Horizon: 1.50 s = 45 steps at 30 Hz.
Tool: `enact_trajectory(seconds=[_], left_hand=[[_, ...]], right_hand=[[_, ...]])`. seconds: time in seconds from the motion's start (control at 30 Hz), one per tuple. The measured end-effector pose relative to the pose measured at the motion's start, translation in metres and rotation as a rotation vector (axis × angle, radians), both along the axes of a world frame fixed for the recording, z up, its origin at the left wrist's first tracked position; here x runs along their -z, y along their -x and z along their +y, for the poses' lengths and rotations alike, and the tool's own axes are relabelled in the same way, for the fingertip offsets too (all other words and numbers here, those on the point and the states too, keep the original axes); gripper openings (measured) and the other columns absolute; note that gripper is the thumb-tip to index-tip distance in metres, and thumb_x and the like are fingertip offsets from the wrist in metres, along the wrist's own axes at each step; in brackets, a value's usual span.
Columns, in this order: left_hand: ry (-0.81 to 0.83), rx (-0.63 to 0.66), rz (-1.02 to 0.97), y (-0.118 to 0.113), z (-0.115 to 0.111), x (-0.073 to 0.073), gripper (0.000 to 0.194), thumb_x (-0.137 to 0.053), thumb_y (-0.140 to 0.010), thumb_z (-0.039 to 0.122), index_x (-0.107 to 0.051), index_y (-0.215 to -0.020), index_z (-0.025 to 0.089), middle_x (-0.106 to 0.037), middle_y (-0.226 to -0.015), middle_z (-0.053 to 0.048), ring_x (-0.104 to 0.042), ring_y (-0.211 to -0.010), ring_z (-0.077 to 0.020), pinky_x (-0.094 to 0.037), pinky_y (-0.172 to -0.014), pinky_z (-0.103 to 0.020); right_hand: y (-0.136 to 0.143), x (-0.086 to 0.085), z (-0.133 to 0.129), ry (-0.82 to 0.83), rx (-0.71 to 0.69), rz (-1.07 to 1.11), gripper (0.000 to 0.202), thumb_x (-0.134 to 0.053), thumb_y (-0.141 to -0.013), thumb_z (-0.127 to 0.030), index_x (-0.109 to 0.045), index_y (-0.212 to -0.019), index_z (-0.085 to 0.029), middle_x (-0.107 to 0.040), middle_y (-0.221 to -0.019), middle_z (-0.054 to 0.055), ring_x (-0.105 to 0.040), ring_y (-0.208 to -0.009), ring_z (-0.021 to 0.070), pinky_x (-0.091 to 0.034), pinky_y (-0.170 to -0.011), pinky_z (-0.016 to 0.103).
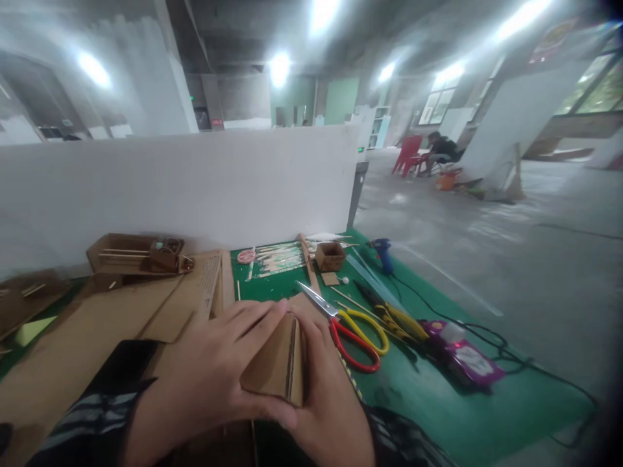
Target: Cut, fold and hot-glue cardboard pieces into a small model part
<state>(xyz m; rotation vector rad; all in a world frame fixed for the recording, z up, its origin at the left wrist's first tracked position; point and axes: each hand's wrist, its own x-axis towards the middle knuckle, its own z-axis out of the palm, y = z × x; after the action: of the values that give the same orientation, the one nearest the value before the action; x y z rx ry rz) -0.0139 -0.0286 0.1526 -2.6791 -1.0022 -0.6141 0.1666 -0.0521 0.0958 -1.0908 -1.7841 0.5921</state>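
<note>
A folded piece of cardboard point(272, 370) stands between my two hands, its corrugated edge facing up. My left hand point(209, 363) wraps its left side, thumb at the near end and fingers over the far end. From the right, my right hand point(324, 389) presses against the same piece, and the two hands nearly meet around it. Just beyond my right hand lie scissors point(343, 324) with one red and one yellow handle. Pliers with yellow-and-black grips point(399, 321) rest farther right. Part of the cardboard is hidden by my fingers.
Cardboard sheets point(160, 298) cover the left side, with a cardboard box assembly point(136, 253) behind. A small cardboard box point(329, 257), wooden sticks point(282, 256), a blue glue gun point(383, 254) and a purple device point(464, 357) with a cable are on the green table point(525, 408). A white partition point(180, 188) stands behind.
</note>
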Motion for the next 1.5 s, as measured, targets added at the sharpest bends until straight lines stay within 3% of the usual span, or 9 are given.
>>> enact_trajectory(seconds=[0.2,0.37,0.53,0.67,0.77,1.13,1.5], left_hand=[[-0.085,0.001,0.05,0.0,-0.001,0.0,0.101,-0.041,-0.072,0.083,-0.036,-0.142,0.01,-0.063,-0.131,-0.018,-0.061,-0.118,-0.0304,-0.053,-0.098,-0.044],[-0.153,0.027,0.08,0.001,-0.001,0.002,0.102,-0.053,-0.072,0.08,-0.037,-0.139,0.005,-0.062,-0.13,-0.022,-0.063,-0.116,-0.0325,-0.055,-0.095,-0.043],[-0.123,0.017,0.096,-0.001,-0.006,-0.001,0.084,-0.066,-0.075,0.048,-0.036,-0.141,0.004,-0.059,-0.135,-0.022,-0.06,-0.12,-0.033,-0.055,-0.095,-0.045],[-0.042,-0.03,0.137,-0.001,-0.009,-0.001,0.079,-0.058,-0.072,0.02,-0.029,-0.145,0.009,-0.056,-0.139,-0.018,-0.058,-0.122,-0.0311,-0.055,-0.095,-0.047],[-0.028,-0.054,0.127,-0.001,-0.01,0.003,0.082,-0.051,-0.069,0.01,-0.026,-0.147,0.012,-0.055,-0.141,-0.015,-0.056,-0.124,-0.029,-0.052,-0.099,-0.047],[-0.028,0.001,0.007,-0.001,-0.009,0.011,0.086,-0.047,-0.065,0.007,-0.026,-0.148,0.012,-0.055,-0.14,-0.013,-0.052,-0.128,-0.0261,-0.047,-0.107,-0.044],[-0.062,-0.002,-0.008,-0.003,-0.01,0.011,0.082,-0.047,-0.066,0.007,-0.029,-0.146,0.01,-0.059,-0.136,-0.016,-0.056,-0.124,-0.0273,-0.05,-0.103,-0.044]], right_hand=[[-0.002,0.0,0.0,0.014,-0.001,-0.001,0.096,-0.083,-0.063,-0.018,-0.031,-0.144,-0.021,-0.047,-0.129,0.012,-0.049,-0.121,0.0313,-0.038,-0.109,0.047],[-0.002,0.001,0.0,0.018,-0.01,0.008,0.1,-0.084,-0.059,-0.014,-0.03,-0.143,-0.023,-0.045,-0.131,0.011,-0.049,-0.121,0.0301,-0.037,-0.109,0.046],[-0.001,0.001,0.0,0.027,0.001,-0.015,0.089,-0.074,-0.066,-0.016,-0.031,-0.143,-0.023,-0.045,-0.131,0.011,-0.048,-0.123,0.0299,-0.037,-0.108,0.047],[0.0,0.0,-0.001,0.043,0.014,-0.016,0.084,-0.072,-0.068,-0.019,-0.033,-0.142,-0.023,-0.047,-0.129,0.011,-0.05,-0.12,0.0297,-0.041,-0.105,0.047],[0.0,-0.001,-0.002,0.045,0.024,-0.017,0.082,-0.07,-0.067,-0.019,-0.035,-0.141,-0.022,-0.047,-0.129,0.012,-0.049,-0.121,0.0302,-0.042,-0.105,0.048],[0.001,0.0,-0.003,0.037,0.038,-0.016,0.083,-0.071,-0.066,-0.02,-0.038,-0.142,-0.021,-0.05,-0.137,0.015,-0.046,-0.13,0.0359,-0.042,-0.106,0.052],[-0.002,0.0,-0.001,0.037,-0.03,0.033,0.082,-0.069,-0.066,-0.017,-0.038,-0.142,-0.021,-0.053,-0.138,0.014,-0.051,-0.126,0.0333,-0.043,-0.106,0.05]])
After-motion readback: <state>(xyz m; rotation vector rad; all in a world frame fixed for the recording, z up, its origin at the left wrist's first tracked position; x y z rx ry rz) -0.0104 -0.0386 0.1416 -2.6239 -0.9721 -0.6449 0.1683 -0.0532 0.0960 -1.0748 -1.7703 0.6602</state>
